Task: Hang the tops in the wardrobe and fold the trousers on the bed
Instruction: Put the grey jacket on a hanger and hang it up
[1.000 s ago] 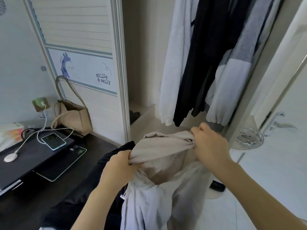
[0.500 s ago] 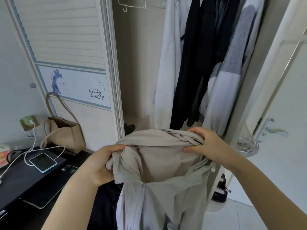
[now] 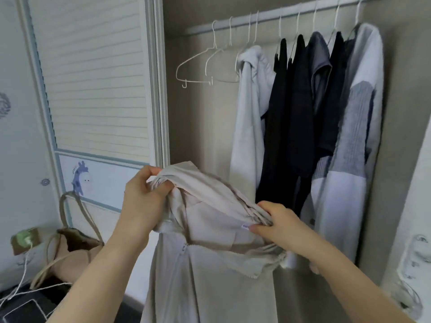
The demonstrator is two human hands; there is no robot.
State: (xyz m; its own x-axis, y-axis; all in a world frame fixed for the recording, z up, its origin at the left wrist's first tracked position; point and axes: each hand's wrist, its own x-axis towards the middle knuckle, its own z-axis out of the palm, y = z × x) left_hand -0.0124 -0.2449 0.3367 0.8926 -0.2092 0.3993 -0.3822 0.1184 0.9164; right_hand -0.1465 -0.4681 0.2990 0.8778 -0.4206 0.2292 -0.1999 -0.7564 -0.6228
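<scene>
The wardrobe (image 3: 205, 127) stands open, with its sliding door (image 3: 93, 78) pushed to the left; the door has a slatted upper panel and a lower panel printed with a blue giraffe figure. A rail (image 3: 279, 14) runs across the top of the wardrobe interior.

Hanging garments (image 3: 303, 117) occupy the right part of the rail: a pale top at the left of the group, dark tops in the middle, and a white and grey top at the far right. Two empty white wire hangers (image 3: 200, 64) hang on the rail to the left of the garments, close together and just beside the pale top.

The beige top (image 3: 210, 252) is held in front of the open wardrobe, below the empty hangers and not on any hanger. Its upper edge is bunched between both hands and slopes down from left to right; the body of the fabric hangs straight down out of the bottom of the view.

A tan handbag (image 3: 70, 250) stands at lower left against the door, with its strap upright. White cables and a dark worktop (image 3: 25, 306) show at the bottom left corner.

The left hand (image 3: 144, 201) is clenched on the higher, gathered end of the beige top. The right hand (image 3: 277, 226) pinches the lower gathered end, with a small white label just beside its fingertips
</scene>
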